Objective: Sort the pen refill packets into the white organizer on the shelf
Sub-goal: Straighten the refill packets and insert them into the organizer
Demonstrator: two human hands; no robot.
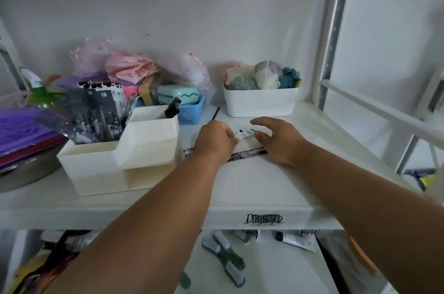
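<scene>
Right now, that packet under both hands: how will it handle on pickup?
Packet looks thin and flat, so probably light and floppy, likely to bend if lifted by one end. Left hand pinches its edge; the glossy wrap may be slippery. Lying flat on the shelf, it may need sliding first.

Both hands are out over the white shelf (240,188). The left hand (215,138) curls its fingers onto a refill packet (245,134) lying flat, while the right hand (280,141) arches at that packet's 3 o'clock, fingers loosely bent above it. A second packet (247,154) lies under both wrists. At 9 o'clock stands the white organizer (115,164), its back compartment packed with upright packets (96,111).
</scene>
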